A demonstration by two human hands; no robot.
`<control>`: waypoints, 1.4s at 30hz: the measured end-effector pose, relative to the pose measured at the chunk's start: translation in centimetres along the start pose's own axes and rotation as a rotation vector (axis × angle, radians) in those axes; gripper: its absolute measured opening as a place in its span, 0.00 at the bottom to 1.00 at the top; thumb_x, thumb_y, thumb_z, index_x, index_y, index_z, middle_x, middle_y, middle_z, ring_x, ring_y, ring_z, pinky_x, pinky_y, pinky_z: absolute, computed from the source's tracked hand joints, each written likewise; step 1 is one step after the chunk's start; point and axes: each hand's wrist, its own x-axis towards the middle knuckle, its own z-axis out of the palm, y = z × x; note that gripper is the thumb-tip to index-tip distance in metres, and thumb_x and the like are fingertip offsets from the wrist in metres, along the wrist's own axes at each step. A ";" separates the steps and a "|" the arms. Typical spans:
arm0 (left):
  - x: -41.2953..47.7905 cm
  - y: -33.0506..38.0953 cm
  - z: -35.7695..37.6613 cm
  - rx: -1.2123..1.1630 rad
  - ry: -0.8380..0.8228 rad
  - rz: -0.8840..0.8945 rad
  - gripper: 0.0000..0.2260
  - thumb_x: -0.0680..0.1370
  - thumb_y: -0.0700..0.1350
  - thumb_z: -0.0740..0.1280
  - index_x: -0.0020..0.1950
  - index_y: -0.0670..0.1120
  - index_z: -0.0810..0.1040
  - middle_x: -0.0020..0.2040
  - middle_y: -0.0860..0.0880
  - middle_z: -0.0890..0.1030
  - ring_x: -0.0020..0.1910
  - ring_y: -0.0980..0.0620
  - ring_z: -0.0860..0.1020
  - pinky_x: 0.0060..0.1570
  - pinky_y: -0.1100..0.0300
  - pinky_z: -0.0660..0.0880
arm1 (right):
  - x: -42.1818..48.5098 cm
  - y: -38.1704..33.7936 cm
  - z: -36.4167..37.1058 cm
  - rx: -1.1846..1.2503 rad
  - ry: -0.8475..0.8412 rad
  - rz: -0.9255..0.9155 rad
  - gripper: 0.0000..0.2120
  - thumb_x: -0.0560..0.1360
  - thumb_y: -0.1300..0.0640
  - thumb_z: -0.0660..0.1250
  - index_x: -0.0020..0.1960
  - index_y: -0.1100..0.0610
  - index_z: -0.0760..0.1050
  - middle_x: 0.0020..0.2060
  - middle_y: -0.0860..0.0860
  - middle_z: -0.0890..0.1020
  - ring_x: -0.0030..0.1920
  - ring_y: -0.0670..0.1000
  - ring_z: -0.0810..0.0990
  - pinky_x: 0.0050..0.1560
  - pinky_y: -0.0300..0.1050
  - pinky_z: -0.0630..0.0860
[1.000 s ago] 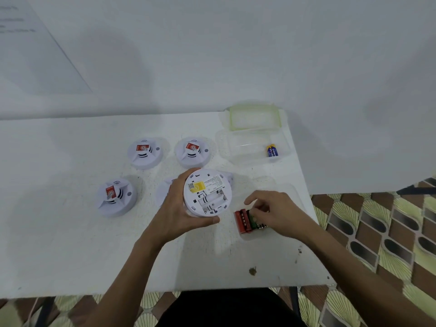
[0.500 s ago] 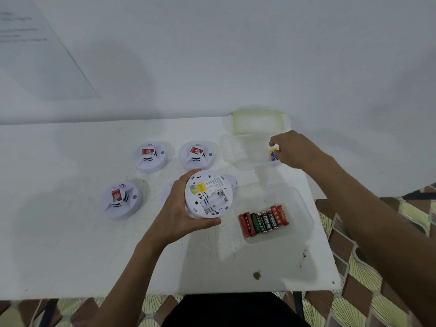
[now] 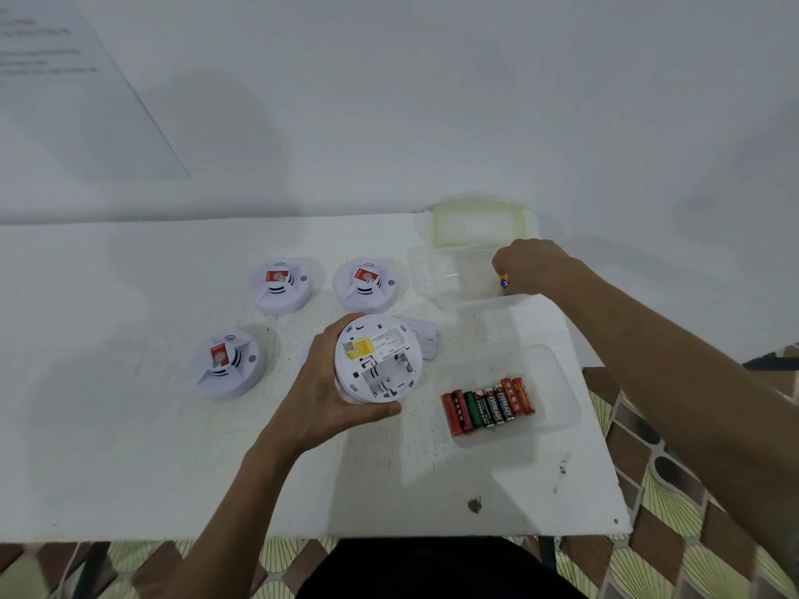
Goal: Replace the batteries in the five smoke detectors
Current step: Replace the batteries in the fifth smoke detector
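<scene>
White surface (image 3: 129,425), near edge. Left hand (image 3: 320,399): fingers wrapped round one smoke detector (image 3: 378,356), underside up, battery bay showing. Right of it: clear tray (image 3: 557,408) holding a row of batteries (image 3: 488,406). Beyond: three more detectors (image 3: 227,363), face up. Farthest: right hand (image 3: 529,265) in a clear container (image 3: 436,274), fingers curled beside a blue-yellow battery (image 3: 503,282); whether they pinch it cannot be told.
</scene>
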 end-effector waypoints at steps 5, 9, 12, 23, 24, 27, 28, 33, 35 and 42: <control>0.0 0.1 -0.1 -0.010 0.002 0.003 0.43 0.60 0.65 0.76 0.70 0.66 0.58 0.68 0.62 0.67 0.67 0.53 0.68 0.65 0.51 0.70 | -0.5 0.3 0.3 0.291 0.085 -0.092 0.09 0.72 0.59 0.70 0.48 0.54 0.70 0.43 0.50 0.77 0.38 0.52 0.74 0.35 0.43 0.68; 0.0 0.1 -0.2 -0.020 0.004 -0.008 0.44 0.59 0.63 0.77 0.70 0.64 0.58 0.68 0.60 0.67 0.67 0.52 0.69 0.65 0.51 0.71 | -2.6 -0.6 0.2 0.647 0.333 -0.120 0.07 0.74 0.58 0.68 0.46 0.53 0.70 0.42 0.42 0.82 0.29 0.49 0.73 0.35 0.47 0.73; 0.2 0.1 -0.3 -0.028 0.003 -0.019 0.45 0.59 0.62 0.78 0.70 0.62 0.59 0.67 0.60 0.68 0.67 0.52 0.69 0.64 0.50 0.71 | -5.6 -2.8 -0.7 0.909 0.523 -0.135 0.07 0.73 0.61 0.69 0.48 0.54 0.73 0.40 0.38 0.80 0.31 0.53 0.76 0.36 0.45 0.73; 0.6 0.6 -0.6 -0.068 0.000 -0.023 0.44 0.58 0.61 0.79 0.68 0.65 0.60 0.65 0.61 0.70 0.64 0.55 0.72 0.63 0.49 0.73 | -14.7 -12.6 -1.6 1.245 0.578 -0.349 0.07 0.74 0.61 0.72 0.50 0.52 0.79 0.46 0.40 0.81 0.36 0.47 0.77 0.34 0.43 0.78; 0.6 0.7 -0.6 -0.067 0.002 -0.019 0.43 0.58 0.61 0.79 0.67 0.67 0.60 0.65 0.62 0.70 0.64 0.56 0.72 0.63 0.50 0.73 | -14.7 -12.9 -1.4 1.196 0.617 -0.371 0.07 0.74 0.61 0.72 0.51 0.53 0.79 0.46 0.41 0.81 0.35 0.46 0.77 0.34 0.44 0.78; 0.6 1.0 -0.8 -0.077 0.004 0.001 0.42 0.58 0.61 0.78 0.66 0.69 0.60 0.64 0.65 0.70 0.64 0.56 0.72 0.63 0.53 0.73 | -14.4 -13.2 -0.9 1.101 0.681 -0.427 0.07 0.74 0.61 0.71 0.52 0.56 0.80 0.46 0.44 0.81 0.34 0.44 0.76 0.32 0.45 0.77; 0.6 1.0 -0.8 -0.086 0.003 0.007 0.42 0.59 0.60 0.78 0.66 0.69 0.60 0.64 0.64 0.70 0.64 0.56 0.72 0.63 0.54 0.73 | -14.3 -13.2 -0.8 1.073 0.692 -0.448 0.07 0.74 0.61 0.71 0.52 0.56 0.80 0.46 0.45 0.81 0.34 0.45 0.76 0.32 0.44 0.77; 0.4 1.8 -0.9 -0.121 -0.006 0.024 0.39 0.59 0.64 0.76 0.65 0.71 0.59 0.63 0.70 0.70 0.63 0.63 0.72 0.58 0.71 0.70 | -14.2 -13.4 -0.7 0.798 0.780 -0.603 0.07 0.76 0.60 0.69 0.54 0.57 0.82 0.49 0.50 0.83 0.44 0.45 0.80 0.41 0.31 0.74; 0.5 2.2 -0.9 -0.135 -0.010 0.031 0.39 0.60 0.61 0.77 0.64 0.72 0.60 0.62 0.70 0.71 0.62 0.63 0.73 0.57 0.73 0.70 | -13.9 -13.4 -0.7 0.630 0.812 -0.666 0.08 0.77 0.59 0.67 0.55 0.54 0.82 0.49 0.51 0.82 0.45 0.50 0.81 0.37 0.41 0.78; 0.4 2.5 -1.0 -0.142 -0.021 0.054 0.39 0.59 0.61 0.78 0.65 0.71 0.61 0.60 0.69 0.73 0.60 0.61 0.75 0.55 0.72 0.72 | -13.4 -12.9 -0.7 0.451 0.788 -0.729 0.14 0.72 0.58 0.74 0.55 0.45 0.83 0.48 0.52 0.80 0.41 0.51 0.75 0.32 0.39 0.70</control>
